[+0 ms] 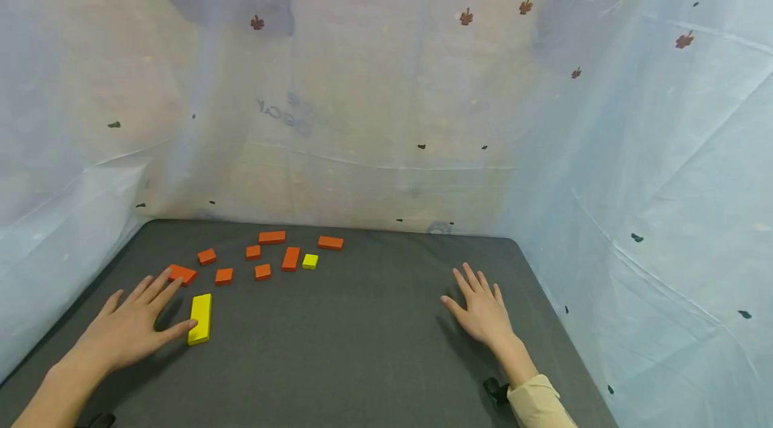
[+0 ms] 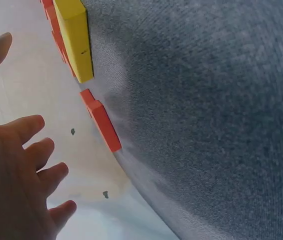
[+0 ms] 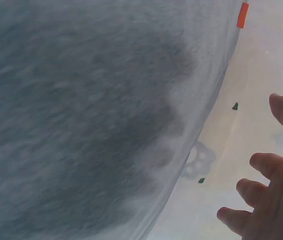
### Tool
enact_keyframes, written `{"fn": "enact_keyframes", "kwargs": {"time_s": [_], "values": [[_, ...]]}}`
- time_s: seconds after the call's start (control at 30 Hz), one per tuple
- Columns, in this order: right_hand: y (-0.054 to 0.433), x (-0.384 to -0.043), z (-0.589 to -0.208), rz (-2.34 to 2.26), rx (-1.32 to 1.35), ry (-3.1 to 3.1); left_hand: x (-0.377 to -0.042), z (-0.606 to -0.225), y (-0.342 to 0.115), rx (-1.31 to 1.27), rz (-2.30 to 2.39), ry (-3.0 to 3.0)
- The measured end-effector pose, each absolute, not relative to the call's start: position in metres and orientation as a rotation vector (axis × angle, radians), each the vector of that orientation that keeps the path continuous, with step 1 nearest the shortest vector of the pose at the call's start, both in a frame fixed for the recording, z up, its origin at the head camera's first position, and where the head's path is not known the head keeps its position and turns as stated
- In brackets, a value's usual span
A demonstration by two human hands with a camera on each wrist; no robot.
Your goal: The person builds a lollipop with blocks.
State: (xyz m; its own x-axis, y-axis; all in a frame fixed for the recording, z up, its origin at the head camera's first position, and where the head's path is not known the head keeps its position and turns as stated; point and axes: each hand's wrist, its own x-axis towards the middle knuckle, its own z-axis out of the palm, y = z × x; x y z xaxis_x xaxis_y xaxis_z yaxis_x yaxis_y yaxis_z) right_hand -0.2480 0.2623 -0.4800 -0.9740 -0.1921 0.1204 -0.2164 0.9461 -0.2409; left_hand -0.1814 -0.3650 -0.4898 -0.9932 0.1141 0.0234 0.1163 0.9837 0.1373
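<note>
My left hand point(image 1: 133, 324) hovers over the left side of the table with its fingers spread and holds nothing. In the head view its thumb tip overlaps a long yellow block point(image 1: 201, 321), and its fingertips overlap an orange-red block point(image 1: 183, 274). The left wrist view shows the yellow block point(image 2: 76, 42) apart from the hand point(image 2: 19, 175), beyond the thumb. On the right side, my right hand point(image 1: 483, 310) is held above the table, fingers spread, nothing in it. Its shadow falls on the cloth in the right wrist view.
Several orange-red blocks, such as one point(image 1: 290, 259) standing lengthwise, lie scattered on the back left of the grey cloth-covered table point(image 1: 362, 347). A small yellow block point(image 1: 310, 261) sits among them. Pale patterned sheeting point(image 1: 362, 113) encloses the back and sides.
</note>
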Motion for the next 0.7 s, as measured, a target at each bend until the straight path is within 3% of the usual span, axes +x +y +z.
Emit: {"fn": "enact_keyframes", "kwargs": {"time_s": [0.43, 0.7], "values": [[0.210, -0.273, -0.466, 0.551, 0.462, -2.863, -0.181, -0.483, -0.359, -0.334, -0.215, -2.944], [0.165, -0.287, -0.461, 0.879, 0.585, -2.818, -0.182, -0.484, -0.354, -0.462, -0.218, -2.721]]}}
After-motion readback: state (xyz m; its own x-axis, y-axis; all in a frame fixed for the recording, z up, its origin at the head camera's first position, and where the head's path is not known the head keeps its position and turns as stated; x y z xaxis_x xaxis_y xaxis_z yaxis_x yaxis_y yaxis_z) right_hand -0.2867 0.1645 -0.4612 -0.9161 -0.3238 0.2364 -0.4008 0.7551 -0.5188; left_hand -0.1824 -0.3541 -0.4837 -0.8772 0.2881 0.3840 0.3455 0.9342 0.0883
